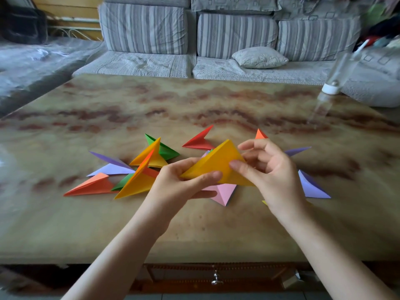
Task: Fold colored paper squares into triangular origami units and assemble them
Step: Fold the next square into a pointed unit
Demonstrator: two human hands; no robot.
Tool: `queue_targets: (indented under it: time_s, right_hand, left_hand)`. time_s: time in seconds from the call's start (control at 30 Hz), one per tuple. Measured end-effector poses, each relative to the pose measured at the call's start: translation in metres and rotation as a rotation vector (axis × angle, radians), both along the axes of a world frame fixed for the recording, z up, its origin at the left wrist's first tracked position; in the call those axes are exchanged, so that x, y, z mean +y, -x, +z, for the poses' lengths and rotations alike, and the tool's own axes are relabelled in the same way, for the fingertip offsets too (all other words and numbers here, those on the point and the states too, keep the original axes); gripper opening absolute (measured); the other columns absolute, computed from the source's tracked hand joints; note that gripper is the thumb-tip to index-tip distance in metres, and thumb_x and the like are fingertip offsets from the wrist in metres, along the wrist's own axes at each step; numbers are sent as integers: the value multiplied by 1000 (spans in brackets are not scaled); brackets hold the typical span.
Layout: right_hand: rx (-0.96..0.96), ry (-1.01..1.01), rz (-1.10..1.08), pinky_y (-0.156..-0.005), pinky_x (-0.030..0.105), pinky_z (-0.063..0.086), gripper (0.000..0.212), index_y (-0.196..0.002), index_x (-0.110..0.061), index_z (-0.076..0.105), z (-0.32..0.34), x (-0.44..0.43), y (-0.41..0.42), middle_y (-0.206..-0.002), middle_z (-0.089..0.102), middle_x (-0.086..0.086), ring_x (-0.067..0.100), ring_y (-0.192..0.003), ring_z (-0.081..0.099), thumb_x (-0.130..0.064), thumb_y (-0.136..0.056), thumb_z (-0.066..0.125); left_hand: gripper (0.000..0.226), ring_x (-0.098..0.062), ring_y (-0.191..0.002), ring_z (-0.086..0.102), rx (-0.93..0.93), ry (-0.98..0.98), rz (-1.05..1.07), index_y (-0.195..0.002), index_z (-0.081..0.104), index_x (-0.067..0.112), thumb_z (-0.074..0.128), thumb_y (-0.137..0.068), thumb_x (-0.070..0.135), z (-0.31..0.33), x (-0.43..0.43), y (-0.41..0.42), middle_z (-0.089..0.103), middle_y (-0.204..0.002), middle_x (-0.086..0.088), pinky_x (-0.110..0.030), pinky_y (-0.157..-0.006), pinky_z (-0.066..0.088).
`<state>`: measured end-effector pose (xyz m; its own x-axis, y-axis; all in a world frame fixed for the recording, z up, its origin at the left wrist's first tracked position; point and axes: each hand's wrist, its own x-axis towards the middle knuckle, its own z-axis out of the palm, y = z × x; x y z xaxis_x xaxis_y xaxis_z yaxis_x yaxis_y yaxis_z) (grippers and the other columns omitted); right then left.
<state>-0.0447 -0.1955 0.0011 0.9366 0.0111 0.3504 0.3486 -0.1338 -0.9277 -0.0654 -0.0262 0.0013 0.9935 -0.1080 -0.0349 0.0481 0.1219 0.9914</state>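
Presently, one yellow triangular unit (218,165) is held above the marble-patterned table (194,100), near its centre, between two hands. The left hand (179,185) pinches the unit's lower left corner between thumb and curled fingers. The right hand (275,176) clamps the right half, with the thumb on the near face and the fingers behind. The unit's long edge runs roughly left to right, slightly lower at the right, and its apex points up and away from the person. Folded units lying on the table, as far as can be counted: two yellow units (138,182) and two green units (165,149), all in the left cluster; four purple units (311,185), two left and two right, one mostly hidden behind the right hand; two orange units (91,185), one far left, one beyond the right hand; one red unit (199,142); one pink unit (223,193) beneath the hands. A striped sofa (151,61) stands beyond the table.
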Motion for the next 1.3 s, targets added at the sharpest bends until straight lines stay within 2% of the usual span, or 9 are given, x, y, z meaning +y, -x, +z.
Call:
queue_targets:
  time_s: [0.13,0.23,0.3,0.47,0.6,0.77,1.0,1.13,1.3]
  right_hand:
    - [63,-37,21,-64,16,48,27,-89,-23,65,2,1,2,-72,68,-4,6,-68,61,-25,-64,76]
    - [99,-90,49,-62,12,48,14,-77,-21,67,4,3,2,-68,69,-11,1,-65,62,-16,-67,76]
    - [120,-95,47,-60,11,46,14,-73,-20,67,4,2,2,-65,68,-11,1,-62,61,-9,-70,76]
    - [182,-115,46,-59,9,45,12,-72,-19,68,4,1,3,-65,68,-9,1,-62,60,-11,-70,76]
    - [230,-121,37,-62,9,45,11,-72,-19,69,5,0,2,-69,69,-8,3,-66,61,-21,-65,77]
    - [268,-133,45,-62,9,45,21,-76,-18,70,7,1,4,-73,69,-5,4,-68,61,-31,-60,74]
    - [272,-120,28,-61,9,44,14,-75,-18,69,6,0,4,-71,69,-6,3,-67,61,-25,-65,76]
    - [241,-97,12,-62,9,45,8,-74,-17,69,5,0,3,-69,68,-7,3,-66,61,-16,-71,76]
    - [233,-24,29,-66,14,48,13,-79,-14,70,3,1,5,-79,70,7,10,-71,61,-19,-70,77]
  left_hand:
    - [31,-17,-76,72,-43,-2,34,-98,70,6,71,-68,15,0,0,1,75,-87,-9,-23,-64,58]
    - [27,-17,-74,73,-52,4,47,-93,71,10,71,-66,16,1,0,2,75,-83,-8,-22,-61,57]
    - [22,-17,-73,73,-58,-2,50,-91,71,11,71,-69,13,0,-1,2,75,-82,-7,-22,-60,57]
    - [17,-16,-70,72,-72,-30,77,-89,71,12,71,-73,7,0,-2,2,75,-81,-7,-20,-58,56]
    - [19,-16,-71,72,-60,-38,61,-93,71,11,71,-74,7,0,-2,2,75,-82,-7,-20,-61,56]
    - [22,-16,-72,72,-47,-47,55,-95,72,11,72,-73,10,0,-1,2,75,-83,-6,-20,-64,57]
    - [23,-17,-73,72,-19,-25,64,-93,71,8,73,-70,10,0,-3,3,75,-81,-6,-22,-64,58]
    - [19,-17,-72,73,5,-70,24,-89,69,6,75,-71,10,2,-5,5,75,-76,-9,-19,-58,56]
    - [14,-16,-67,72,-21,-196,39,-83,70,9,78,-71,8,-2,-6,5,75,-70,-5,-17,-58,54]
